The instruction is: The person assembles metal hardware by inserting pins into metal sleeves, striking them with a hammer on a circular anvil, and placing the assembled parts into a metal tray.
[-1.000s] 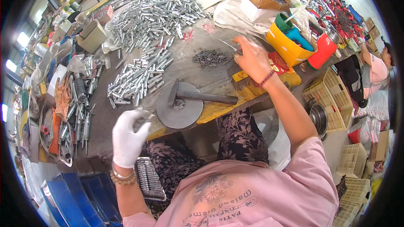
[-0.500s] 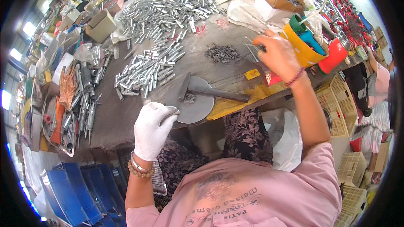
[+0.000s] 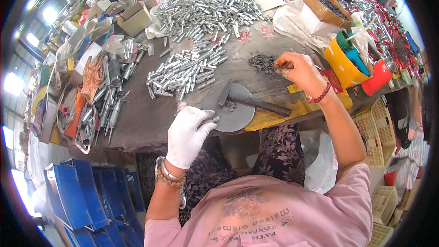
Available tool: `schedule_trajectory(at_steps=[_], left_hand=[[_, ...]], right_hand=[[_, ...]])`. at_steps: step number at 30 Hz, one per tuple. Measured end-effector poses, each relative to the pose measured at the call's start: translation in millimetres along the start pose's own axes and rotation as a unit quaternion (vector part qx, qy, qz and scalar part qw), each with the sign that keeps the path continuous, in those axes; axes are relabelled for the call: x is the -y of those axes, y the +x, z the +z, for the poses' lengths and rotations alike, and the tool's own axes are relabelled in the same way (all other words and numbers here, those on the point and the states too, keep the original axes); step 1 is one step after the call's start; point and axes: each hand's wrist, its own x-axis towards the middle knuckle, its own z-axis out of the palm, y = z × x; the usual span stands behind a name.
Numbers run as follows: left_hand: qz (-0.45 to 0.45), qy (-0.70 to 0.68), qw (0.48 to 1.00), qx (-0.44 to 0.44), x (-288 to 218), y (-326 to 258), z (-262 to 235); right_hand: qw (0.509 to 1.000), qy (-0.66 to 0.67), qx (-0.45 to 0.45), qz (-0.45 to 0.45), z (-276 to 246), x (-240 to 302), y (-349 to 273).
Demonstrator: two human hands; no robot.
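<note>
Fingers (image 3: pixel 204 114) of the white-gloved left hand (image 3: pixel 185 136), at the lower centre of the frame, pinch a small silvery piece (image 3: pixel 213 120) at the left rim of a round grey plate (image 3: pixel 238 121). A hammer (image 3: pixel 259 104) lies across that plate. Right of centre, the bare right hand (image 3: pixel 302 72) bunches its fingers at the right edge of a heap of dark pins (image 3: pixel 261 63) on the table (image 3: pixel 137 126); whether they grip one, I cannot tell. Silvery metal tubes (image 3: pixel 194 71) lie piled left of the pins, toward upper centre.
</note>
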Motion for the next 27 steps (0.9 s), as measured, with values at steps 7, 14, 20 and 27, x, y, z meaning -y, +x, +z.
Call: schedule_trajectory(at_steps=[7, 14, 20, 27], left_hand=[[-0.005, 0.0, 1.0, 0.013, 2, -4, 0], [-0.005, 0.024, 1.0, 0.007, -1, -1, 1], [-0.022, 0.001, 1.0, 0.008, 4, -4, 4], [-0.037, 0.019, 0.999, 0.01, -7, -8, 2]], right_hand=[[0.975, -0.101, -0.087, -0.175, 30, 68, -38], [0.966, -0.094, -0.041, -0.238, 78, 102, -66], [0.963, -0.109, -0.026, -0.245, 93, 99, -64], [0.96, -0.108, -0.034, -0.257, 95, 98, -65]])
